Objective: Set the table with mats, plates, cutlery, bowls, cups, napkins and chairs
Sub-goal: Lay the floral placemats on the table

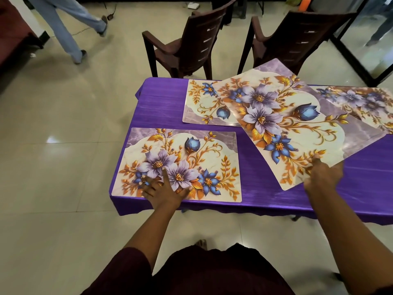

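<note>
Your right hand [323, 177] pinches the near edge of a floral mat [297, 124], thumb on top and the other fingers tucked out of sight beneath it. That mat hangs tilted and skewed above the middle of the tabletop, its far corner reaching past the table's far edge and its left side covering part of another mat [202, 103] that lies flat by the far left corner. Holding it by one edge lets you swing it round; it probably needs squaring up before you lay it down in the open near stretch to the right.

Your left hand [163, 188] rests spread on the mat [180, 165] at the near left corner, fingers straight and fanned wide, gripping nothing. Pressing there likely keeps that mat from sliding on the smooth purple cloth [157, 105] while you work with the other. This mat sits nearly parallel to the near edge.

A fourth mat [361, 103] lies along the far edge toward the right, partly under the lifted one.

Two dark chairs [187, 45] stand just beyond the far edge, turned away from the table. No plates, cutlery, bowls, cups or napkins show, so the job looks barely begun. Another person's legs [63, 24] cross the floor at far left.
</note>
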{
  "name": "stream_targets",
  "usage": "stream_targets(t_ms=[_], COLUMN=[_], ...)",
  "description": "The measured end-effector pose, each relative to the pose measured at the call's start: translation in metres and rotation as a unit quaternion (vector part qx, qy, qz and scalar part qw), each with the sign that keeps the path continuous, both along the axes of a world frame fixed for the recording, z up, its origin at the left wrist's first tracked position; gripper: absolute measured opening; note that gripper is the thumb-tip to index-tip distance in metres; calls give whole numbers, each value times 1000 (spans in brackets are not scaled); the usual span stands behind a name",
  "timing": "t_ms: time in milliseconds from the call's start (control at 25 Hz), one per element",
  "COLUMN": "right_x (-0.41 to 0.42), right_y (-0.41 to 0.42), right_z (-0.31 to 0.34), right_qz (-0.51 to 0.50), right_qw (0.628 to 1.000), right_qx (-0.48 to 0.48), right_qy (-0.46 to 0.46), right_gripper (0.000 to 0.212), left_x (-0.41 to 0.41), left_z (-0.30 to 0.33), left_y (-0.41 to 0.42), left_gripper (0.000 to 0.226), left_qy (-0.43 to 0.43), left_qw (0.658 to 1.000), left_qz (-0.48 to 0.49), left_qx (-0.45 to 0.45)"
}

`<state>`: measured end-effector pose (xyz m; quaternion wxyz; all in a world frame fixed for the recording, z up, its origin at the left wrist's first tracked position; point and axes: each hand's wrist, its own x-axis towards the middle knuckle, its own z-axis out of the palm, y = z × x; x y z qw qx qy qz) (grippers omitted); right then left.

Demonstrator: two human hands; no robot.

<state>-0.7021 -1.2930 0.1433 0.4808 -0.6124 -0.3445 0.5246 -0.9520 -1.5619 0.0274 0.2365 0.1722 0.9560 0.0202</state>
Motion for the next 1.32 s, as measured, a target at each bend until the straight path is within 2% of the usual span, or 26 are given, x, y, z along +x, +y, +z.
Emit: stream_targets(t_ms=[800,880,960,1000,1080,1120,1160,1200,1240,1320], right_x=[-2,3,14,22,39,49,61,73,85,112], right_y=[1,1,4,6,7,7,7,7,5,8], right_z=[-9,-8,-11,-13,-18,-21,-24,-27,-30,-34], right_qz=[14,29,66,87,142,170,188,200,206,208], right_qw=[999,999,997,995,988,982,977,972,968,961], right_qx=[-13,-21,-36,-45,-69,-84,-102,-121,-143,-179], right_qy=[-26,-33,-18,-5,-8,-18,-19,-9,4,17], right_gripper=[47,48,49,48,47,47,45,43,40,39], left_x=[6,7,10,11,9,7,5,2,-2,-10], left_z=[-6,-4,4,12,37,50,63,74,83,94], left_y=[-9,-9,-3,5,31,45,59,71,81,100], left_gripper=[120,118,108,100,77,66,61,62,66,74], left_qy=[-2,20,83,86,-31,-140,-249,-332,-380,-436], left_qw=[1000,1000,991,979,931,889,826,764,718,670], left_qz=[10,5,-14,-12,58,113,170,211,236,267], left_qx=[3,22,104,182,358,422,476,512,534,538])
